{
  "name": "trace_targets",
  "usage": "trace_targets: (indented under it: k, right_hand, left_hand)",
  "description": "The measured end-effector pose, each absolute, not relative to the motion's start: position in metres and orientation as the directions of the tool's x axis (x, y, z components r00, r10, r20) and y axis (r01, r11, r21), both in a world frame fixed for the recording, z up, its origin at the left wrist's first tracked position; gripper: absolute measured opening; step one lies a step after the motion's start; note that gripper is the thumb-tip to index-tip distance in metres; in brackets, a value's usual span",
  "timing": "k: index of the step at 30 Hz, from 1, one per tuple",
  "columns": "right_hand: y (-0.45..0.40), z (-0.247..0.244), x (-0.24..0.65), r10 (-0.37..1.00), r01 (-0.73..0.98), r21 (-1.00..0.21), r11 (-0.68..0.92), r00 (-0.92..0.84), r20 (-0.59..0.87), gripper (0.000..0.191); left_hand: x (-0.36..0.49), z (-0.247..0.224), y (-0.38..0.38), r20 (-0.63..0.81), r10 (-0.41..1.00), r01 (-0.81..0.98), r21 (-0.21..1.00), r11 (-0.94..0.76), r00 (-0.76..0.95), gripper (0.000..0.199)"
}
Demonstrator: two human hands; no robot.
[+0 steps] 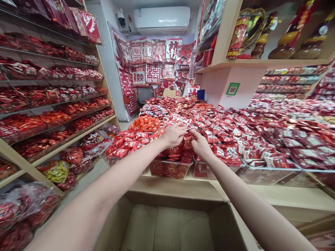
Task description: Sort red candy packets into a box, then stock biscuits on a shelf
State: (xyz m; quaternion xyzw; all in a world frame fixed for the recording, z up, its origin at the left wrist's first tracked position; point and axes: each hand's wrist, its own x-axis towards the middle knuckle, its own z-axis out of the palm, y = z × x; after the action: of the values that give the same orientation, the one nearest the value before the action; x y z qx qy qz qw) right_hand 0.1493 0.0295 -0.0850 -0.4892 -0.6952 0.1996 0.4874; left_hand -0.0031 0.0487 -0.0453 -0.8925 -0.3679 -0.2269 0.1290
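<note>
Both arms reach out over clear bins heaped with small red packets. My left hand is closed, its fingers drawn together above the bin in the middle. Close to its right, my right hand is also closed, index finger pointing toward the left fingertips. A small red-and-white packet appears between the two sets of fingertips, though partly hidden by them. Around the hands lie red packets and a pile of orange packets.
Below my arms stands an open cardboard box against the display counter. Shelves of red packets line the left side, with plastic bags of goods low down. A wooden cabinet overhangs at right.
</note>
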Motion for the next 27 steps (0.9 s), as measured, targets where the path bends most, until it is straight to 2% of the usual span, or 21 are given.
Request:
trace_targets:
  k: [5,11,15,18,22,27]
  right_hand:
    - [0.016,-0.077,0.149,0.882,0.520,-0.737,0.431,-0.073,0.465,0.042]
    - [0.003,-0.086,0.157,0.893,0.518,-0.749,0.414,-0.071,0.444,0.031]
    - [-0.004,-0.088,0.153,0.890,0.503,-0.761,0.410,-0.037,0.455,0.028]
    - [-0.005,-0.089,0.148,0.883,0.493,-0.763,0.418,-0.023,0.469,0.033]
    - [0.000,-0.093,0.148,0.872,0.473,-0.759,0.448,-0.043,0.487,0.051]
    - [-0.003,-0.089,0.156,0.843,0.592,-0.639,0.491,-0.137,0.520,0.056]
  left_hand:
    - [-0.010,-0.041,0.055,0.341,0.549,0.621,-0.152,-0.769,0.763,0.038]
    - [-0.012,-0.046,0.053,0.361,0.461,0.562,-0.258,-0.786,0.811,0.029]
    - [-0.013,-0.053,0.051,0.391,0.462,0.580,-0.272,-0.768,0.796,0.032]
    - [-0.014,-0.055,0.049,0.415,0.478,0.605,-0.262,-0.752,0.774,0.033]
    - [-0.017,-0.053,0.045,0.412,0.503,0.621,-0.230,-0.749,0.759,0.035]
    - [-0.018,-0.050,0.037,0.395,0.551,0.643,-0.149,-0.751,0.735,0.036]
